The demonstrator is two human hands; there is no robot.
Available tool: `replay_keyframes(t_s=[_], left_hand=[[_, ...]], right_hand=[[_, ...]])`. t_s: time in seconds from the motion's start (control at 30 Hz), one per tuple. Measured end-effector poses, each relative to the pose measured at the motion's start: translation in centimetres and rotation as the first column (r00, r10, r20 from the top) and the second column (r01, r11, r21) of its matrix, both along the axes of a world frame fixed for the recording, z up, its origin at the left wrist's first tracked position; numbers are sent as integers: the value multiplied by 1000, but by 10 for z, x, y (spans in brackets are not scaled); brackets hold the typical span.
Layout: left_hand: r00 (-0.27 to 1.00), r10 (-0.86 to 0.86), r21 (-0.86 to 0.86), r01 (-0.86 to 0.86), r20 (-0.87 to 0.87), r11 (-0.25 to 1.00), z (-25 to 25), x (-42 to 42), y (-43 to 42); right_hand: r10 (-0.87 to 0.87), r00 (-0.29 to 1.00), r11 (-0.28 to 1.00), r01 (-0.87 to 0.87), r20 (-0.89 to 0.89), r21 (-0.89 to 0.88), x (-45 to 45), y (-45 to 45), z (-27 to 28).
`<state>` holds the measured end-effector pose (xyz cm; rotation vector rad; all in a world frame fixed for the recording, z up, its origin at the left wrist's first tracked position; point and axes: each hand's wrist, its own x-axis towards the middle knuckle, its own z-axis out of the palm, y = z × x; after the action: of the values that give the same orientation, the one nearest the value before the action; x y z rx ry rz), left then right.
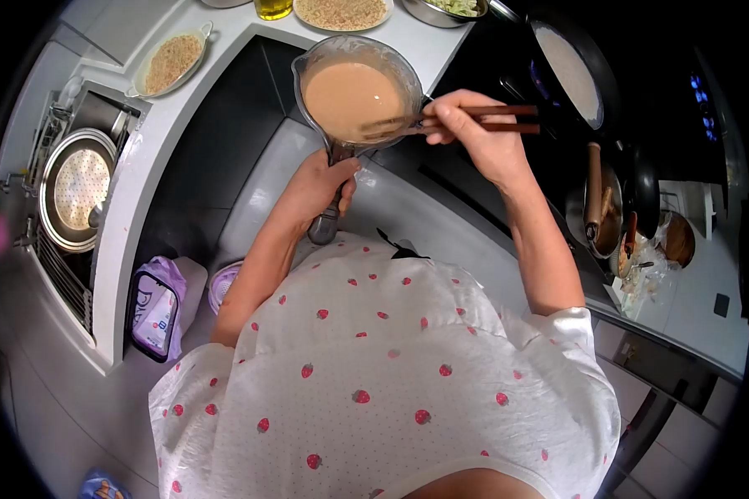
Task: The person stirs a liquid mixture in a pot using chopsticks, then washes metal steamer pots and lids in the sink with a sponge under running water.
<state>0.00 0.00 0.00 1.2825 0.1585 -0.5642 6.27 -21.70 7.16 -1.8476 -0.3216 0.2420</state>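
A clear jug (354,48) of tan batter (354,96) is held up beside the bench (424,50), left hand (316,187) wrapped firmly round its handle (325,223), seemingly for steadiness; the right hand (474,133), grip pinched closed on chopsticks (508,128), dips their tips inside.

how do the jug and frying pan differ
The jug is see-through; the frying pan is black. The left hand holds the jug; the frying pan sits on the stove. The jug contains tan liquid; the frying pan, a paler layer. Neither is empty.
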Motion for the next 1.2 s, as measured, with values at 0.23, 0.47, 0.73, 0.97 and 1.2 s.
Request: replay_keyframes(t_s=[0.23, 0.47, 0.73, 0.97, 1.2], left_hand=[[997, 62, 1, -62, -42, 998, -1, 2, -7], [998, 21, -8, -21, -59, 1000, 0, -1, -5], [997, -10, -25, 8, -74, 1000, 2, -4, -2], [996, 7, -59, -13, -87, 998, 5, -5, -6], [997, 11, -70, -16, -76, 997, 7, -1, 0]], right_hand=[[-18, 997, 981, 33, 78, -192, -14, 12, -2], [-259, 929, 964, 265, 265, 14, 31, 16, -23], [81, 993, 990, -70, 89, -123, 15, 35, -1], [-37, 998, 993, 31, 53, 111, 32, 31, -29], [-199, 978, 961, 206, -53, 184, 52, -5, -29]])
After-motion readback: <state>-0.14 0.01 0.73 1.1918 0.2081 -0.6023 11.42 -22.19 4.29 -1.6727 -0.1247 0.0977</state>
